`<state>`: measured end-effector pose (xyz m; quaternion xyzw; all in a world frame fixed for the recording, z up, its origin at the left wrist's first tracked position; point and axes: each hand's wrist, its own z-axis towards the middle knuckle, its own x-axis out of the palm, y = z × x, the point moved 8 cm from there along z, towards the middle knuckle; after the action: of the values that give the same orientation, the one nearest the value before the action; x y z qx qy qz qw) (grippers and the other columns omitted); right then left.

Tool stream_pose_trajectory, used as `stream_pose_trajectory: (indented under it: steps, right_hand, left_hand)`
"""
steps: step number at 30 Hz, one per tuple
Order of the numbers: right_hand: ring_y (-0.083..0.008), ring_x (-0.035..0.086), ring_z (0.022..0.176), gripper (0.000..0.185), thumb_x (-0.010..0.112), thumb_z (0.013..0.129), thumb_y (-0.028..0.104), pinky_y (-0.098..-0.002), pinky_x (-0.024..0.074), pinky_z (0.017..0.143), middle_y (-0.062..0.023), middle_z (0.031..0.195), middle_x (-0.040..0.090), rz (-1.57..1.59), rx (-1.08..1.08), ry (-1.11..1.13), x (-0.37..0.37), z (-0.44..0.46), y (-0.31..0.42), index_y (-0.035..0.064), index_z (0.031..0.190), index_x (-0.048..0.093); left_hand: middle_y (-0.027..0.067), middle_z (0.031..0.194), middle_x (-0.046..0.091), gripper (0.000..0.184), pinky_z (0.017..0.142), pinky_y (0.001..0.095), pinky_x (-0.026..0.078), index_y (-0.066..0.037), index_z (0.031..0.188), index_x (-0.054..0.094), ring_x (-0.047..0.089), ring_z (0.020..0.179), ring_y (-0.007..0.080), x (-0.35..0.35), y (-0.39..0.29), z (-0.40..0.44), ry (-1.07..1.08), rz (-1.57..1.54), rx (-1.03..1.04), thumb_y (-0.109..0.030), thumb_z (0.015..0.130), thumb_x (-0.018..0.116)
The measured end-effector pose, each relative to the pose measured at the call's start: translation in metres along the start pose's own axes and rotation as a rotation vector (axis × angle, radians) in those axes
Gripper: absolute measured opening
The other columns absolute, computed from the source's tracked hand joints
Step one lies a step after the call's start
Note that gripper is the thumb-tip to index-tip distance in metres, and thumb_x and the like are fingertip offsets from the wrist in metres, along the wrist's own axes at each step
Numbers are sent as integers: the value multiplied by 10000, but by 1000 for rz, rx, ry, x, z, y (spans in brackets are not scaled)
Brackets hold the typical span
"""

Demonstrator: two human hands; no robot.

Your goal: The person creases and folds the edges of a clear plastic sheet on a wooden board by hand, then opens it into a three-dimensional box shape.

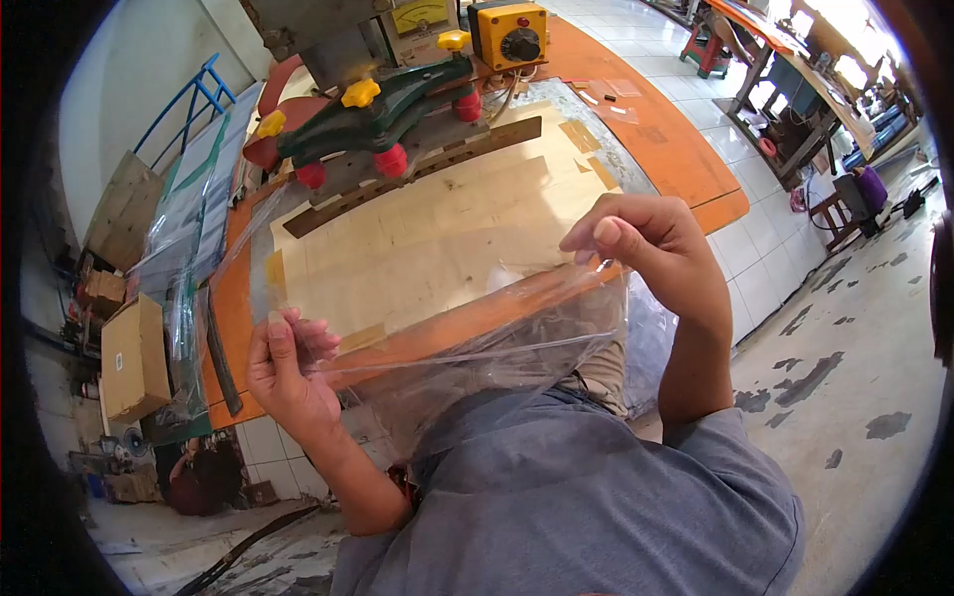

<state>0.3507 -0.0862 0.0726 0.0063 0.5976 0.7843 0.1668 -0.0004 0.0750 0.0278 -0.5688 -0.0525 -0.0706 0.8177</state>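
A clear plastic sheet (487, 360) stretches between my two hands, above my lap and the near edge of the orange table. My left hand (290, 372) pinches its left end, with the fingers curled. At the other end my right hand (651, 243) is closed on the sheet's upper right corner, thumb against fingers. Beyond the sheet lies a tan board (437, 233) taped to the tabletop. A long metal bar (417, 177) sits across its far part, under the green press head (383, 119) with yellow knobs and red feet.
A yellow control box (508, 36) with a black dial stands behind the press. The orange table (696, 164) carries small scraps on its right. Plastic sheeting (184, 238) and a cardboard box (136, 358) are at the left. A person (204, 475) is partly visible at lower left.
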Motion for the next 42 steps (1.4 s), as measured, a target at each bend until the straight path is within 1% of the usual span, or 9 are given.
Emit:
stream_pose_trajectory:
  steps: [3, 5, 14, 17, 24, 29, 31, 33, 42]
  right_hand:
    - [-112, 675, 817, 319, 629, 1046, 293, -258, 517, 745, -40, 832, 731, -50, 40, 56, 0, -1, 10, 8, 1015, 769]
    - [-98, 678, 825, 300, 627, 1043, 254, -257, 521, 734, -50, 826, 731, -232, 47, 177, 3, 1, 13, -13, 991, 752]
    - [-90, 602, 698, 238, 686, 1000, 226, -259, 473, 641, -33, 761, 686, -245, -1, 108, 3, 1, 11, -6, 957, 720]
    - [-78, 590, 708, 222, 711, 981, 218, -255, 458, 632, -21, 752, 666, -220, 31, 94, 2, 2, 11, 1, 935, 711]
    - [-60, 595, 755, 180, 731, 961, 165, -242, 468, 679, 1, 801, 672, -134, 22, 59, 2, 4, 6, -2, 904, 694]
    - [-52, 595, 802, 121, 738, 940, 88, -228, 480, 729, -1, 833, 674, 12, 67, -16, 5, 6, 2, -11, 895, 684]
    - [-58, 602, 804, 107, 745, 930, 67, -229, 480, 738, -3, 844, 682, 13, 68, -13, 9, 6, 2, -11, 890, 683]
    - [-62, 608, 802, 103, 742, 932, 57, -228, 480, 743, -10, 849, 690, 67, 57, -33, 9, 7, 1, -13, 885, 682]
    - [-73, 625, 831, 100, 771, 906, 43, -239, 489, 773, -31, 856, 698, 27, 97, -43, 14, 11, 2, -2, 882, 686]
  left_hand:
    - [116, 779, 730, 271, 561, 266, 539, 4, 1024, 686, 670, 590, 168, 8, 0, -5, 45, -46, -13, -264, 1032, 643]
    - [117, 778, 728, 275, 563, 264, 540, 9, 1022, 684, 666, 585, 165, 10, 0, -4, 48, -34, -26, -262, 1034, 639]
    - [130, 787, 733, 262, 569, 282, 558, 14, 1022, 683, 673, 592, 174, 7, -5, 3, 67, -46, -31, -242, 1041, 625]
    - [135, 796, 736, 255, 580, 289, 567, 14, 1025, 682, 675, 595, 176, 5, -6, 5, 69, -45, -23, -235, 1039, 628]
    - [139, 798, 736, 248, 584, 300, 589, 12, 1025, 679, 692, 626, 179, 1, -2, 5, 91, -56, -50, -229, 1041, 624]
    - [147, 818, 725, 240, 620, 368, 646, 49, 1014, 672, 721, 689, 200, 3, 1, 3, 120, -167, -100, -184, 1039, 618]
    - [148, 828, 722, 246, 615, 364, 646, 63, 1008, 671, 723, 700, 205, 3, -3, 2, 103, -162, -91, -175, 1038, 618]
    - [117, 794, 732, 259, 594, 318, 613, 15, 1023, 688, 701, 634, 170, 4, -1, 1, 96, -156, -106, -239, 1033, 640]
    - [139, 790, 729, 255, 588, 334, 624, 41, 1005, 677, 725, 657, 209, -1, 3, -3, 137, -255, -115, -206, 1038, 625]
